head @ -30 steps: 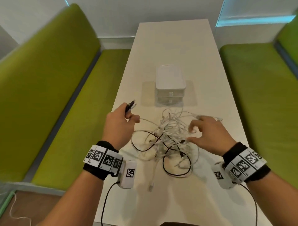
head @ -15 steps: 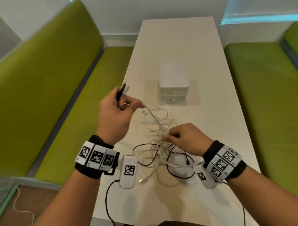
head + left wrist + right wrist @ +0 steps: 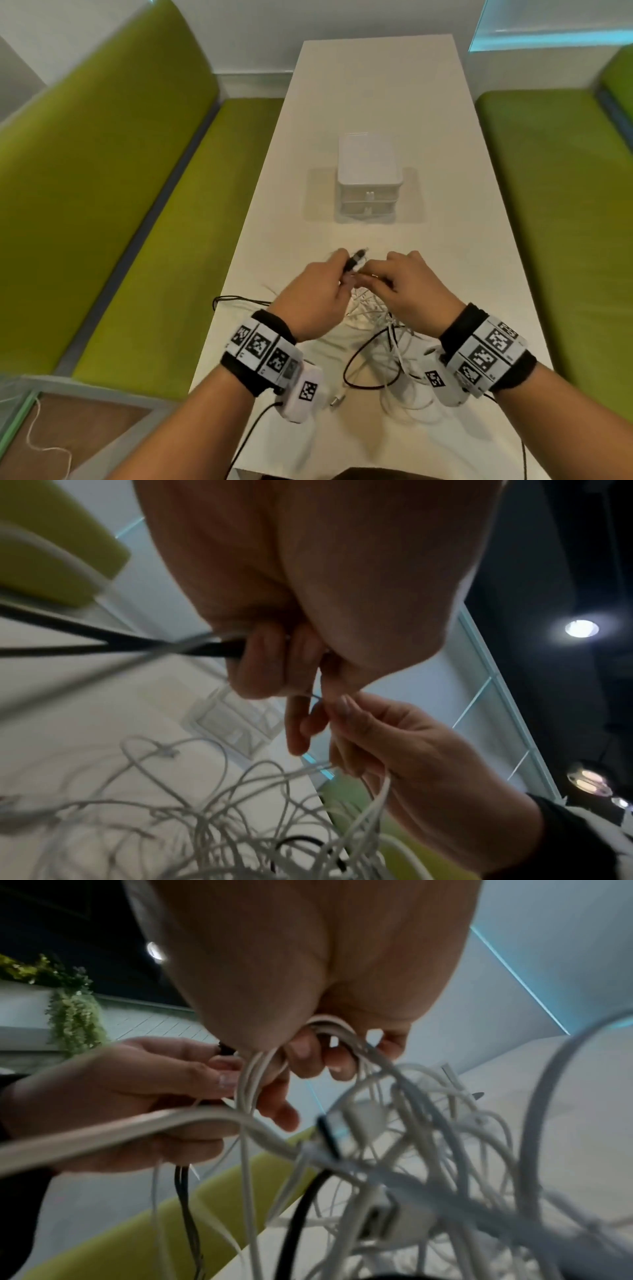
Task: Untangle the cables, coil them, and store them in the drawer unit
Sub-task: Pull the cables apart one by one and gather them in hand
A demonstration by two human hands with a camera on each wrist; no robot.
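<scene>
A tangle of white and black cables [image 3: 373, 329] hangs from both hands over the near part of the white table [image 3: 373, 102]. My left hand [image 3: 318, 291] grips a black cable and a white cable, whose plug ends [image 3: 358, 258] stick up past its fingers; the black cable [image 3: 137, 645] runs out of the fist. My right hand [image 3: 407, 287] meets the left, fingers curled round a bundle of white cables [image 3: 329, 1031]. The white drawer unit [image 3: 368, 178] stands beyond the hands, both drawers closed.
Green benches [image 3: 102, 192] flank the table on the left and on the right [image 3: 561, 205]. A loose black loop [image 3: 236, 299] reaches the table's left edge. A white plug end [image 3: 337, 399] lies near the front edge.
The left hand has dropped and moved right, the right hand has moved up and away from me, and they now meet. The tangle is lifted more.
</scene>
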